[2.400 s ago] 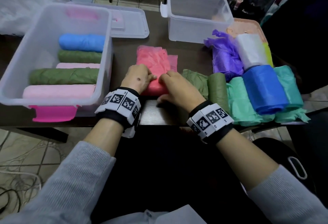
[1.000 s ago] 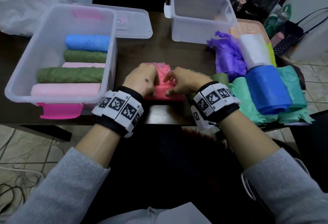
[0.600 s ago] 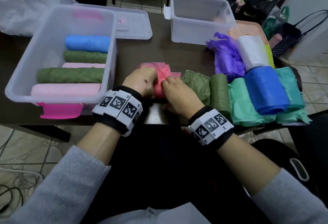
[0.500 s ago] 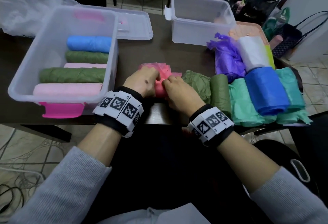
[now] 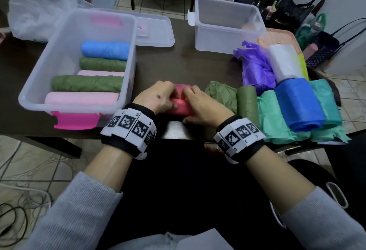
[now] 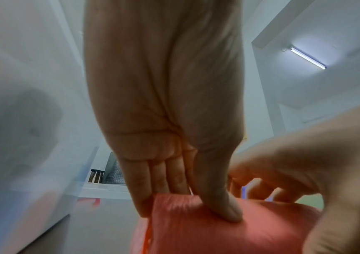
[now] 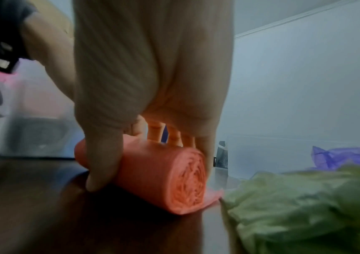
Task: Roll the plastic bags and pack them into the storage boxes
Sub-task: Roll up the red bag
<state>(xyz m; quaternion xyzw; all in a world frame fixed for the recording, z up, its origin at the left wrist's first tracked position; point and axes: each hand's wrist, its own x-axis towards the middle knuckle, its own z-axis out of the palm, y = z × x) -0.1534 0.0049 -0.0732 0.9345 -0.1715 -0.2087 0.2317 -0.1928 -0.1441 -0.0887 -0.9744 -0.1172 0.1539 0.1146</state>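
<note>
Gripping the pink roll [image 5: 179, 107], left hand [image 5: 156, 97] and right hand [image 5: 200, 104] are curling round it; tightening evenly is helping.

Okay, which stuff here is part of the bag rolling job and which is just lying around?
Job:
red roll, gripped by left hand and right hand
left box
empty box
unpacked bags

Lying about:
lid
white bag
handbags on floor
</note>
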